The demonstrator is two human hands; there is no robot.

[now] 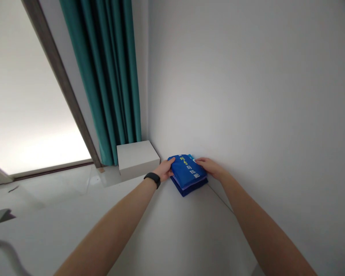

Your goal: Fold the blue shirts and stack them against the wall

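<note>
A folded blue fabric bundle [189,170] with white and yellow printed characters rests on the white surface, close to the wall. Its layers part at the near edge, where a paler layer shows above a dark blue one. My left hand [165,170] grips the bundle's left edge, thumb on top and fingers below; a black band circles that wrist. At the far right corner, my right hand [209,166] closes on the edge, beside a small light blue and white patch. The fingertips under the fabric are hidden.
A white box-like block [138,157] stands left of the bundle, below a green curtain [112,76]. The white wall [232,96] rises right behind the hands. At far left are a bright glazed panel [31,96], a glossy floor [60,182] and a grey curved tube [8,247].
</note>
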